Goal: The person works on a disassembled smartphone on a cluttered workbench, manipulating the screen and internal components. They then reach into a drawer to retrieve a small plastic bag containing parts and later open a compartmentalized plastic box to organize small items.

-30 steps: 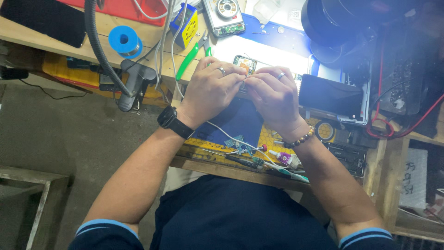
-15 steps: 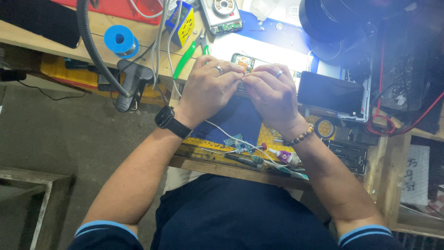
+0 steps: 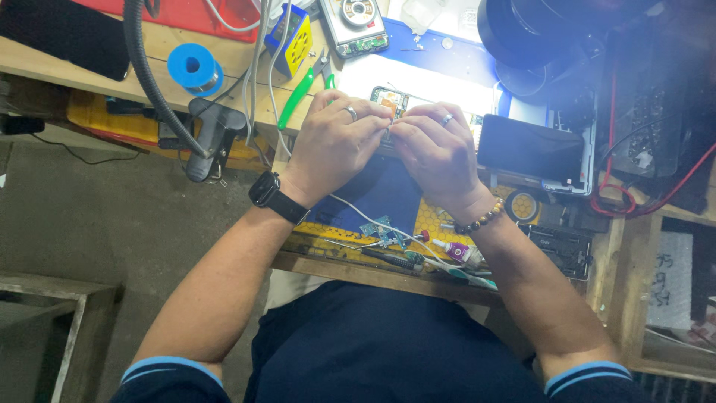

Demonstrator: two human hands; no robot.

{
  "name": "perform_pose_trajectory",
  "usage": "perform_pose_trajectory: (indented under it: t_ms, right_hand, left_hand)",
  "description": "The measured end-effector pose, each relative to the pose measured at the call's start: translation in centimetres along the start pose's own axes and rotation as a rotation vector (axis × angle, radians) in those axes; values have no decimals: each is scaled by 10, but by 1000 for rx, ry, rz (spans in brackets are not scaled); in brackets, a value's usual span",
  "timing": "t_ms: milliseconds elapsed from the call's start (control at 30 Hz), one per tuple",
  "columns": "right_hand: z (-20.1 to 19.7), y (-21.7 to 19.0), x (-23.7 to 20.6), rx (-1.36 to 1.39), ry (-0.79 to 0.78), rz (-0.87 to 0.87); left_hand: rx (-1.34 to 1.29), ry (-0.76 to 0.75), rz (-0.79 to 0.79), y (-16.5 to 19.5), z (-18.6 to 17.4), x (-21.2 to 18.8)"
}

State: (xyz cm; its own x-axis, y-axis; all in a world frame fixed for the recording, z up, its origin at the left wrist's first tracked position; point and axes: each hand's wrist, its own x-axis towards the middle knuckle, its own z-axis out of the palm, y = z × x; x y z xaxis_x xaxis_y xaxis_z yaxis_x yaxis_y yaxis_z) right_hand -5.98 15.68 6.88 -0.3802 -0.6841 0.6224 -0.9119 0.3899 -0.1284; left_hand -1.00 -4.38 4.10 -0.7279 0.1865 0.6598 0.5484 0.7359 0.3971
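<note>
Unmoved: hands (image 3: 388, 145) together, pinching phone (image 3: 389, 99); clutter crowds bench edges (image 3: 350, 270).

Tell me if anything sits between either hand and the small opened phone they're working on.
Nothing visible does. The left hand and right hand both rest directly on the small opened phone over the lit white pad; their fingers meet on it, hiding most of it.

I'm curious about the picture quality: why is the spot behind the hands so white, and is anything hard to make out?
Head view: a bright lamp patch on the bench is blown out to white glare behind the left hand and right hand; the opened phone they pinch is mostly hidden; the right edge falls into dim shadow, slightly hazy.
</note>
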Motion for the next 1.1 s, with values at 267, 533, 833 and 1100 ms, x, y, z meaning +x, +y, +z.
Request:
perform_pose_trajectory:
  t_ms: [267, 533, 833, 1100]
  right_hand:
    - [0, 1, 0, 6, -1, 13]
    - [-4, 29, 10, 395, 19, 545]
    - [-1, 54, 33, 314, -273, 364]
    - [4, 69, 34, 187, -378, 248]
  left_hand:
    - [11, -8, 7, -1, 0, 1]
    - [-5, -15, -5, 1, -1, 2]
    - [-2, 5, 4, -2, -1, 5]
    - [19, 22, -13, -9, 7, 1]
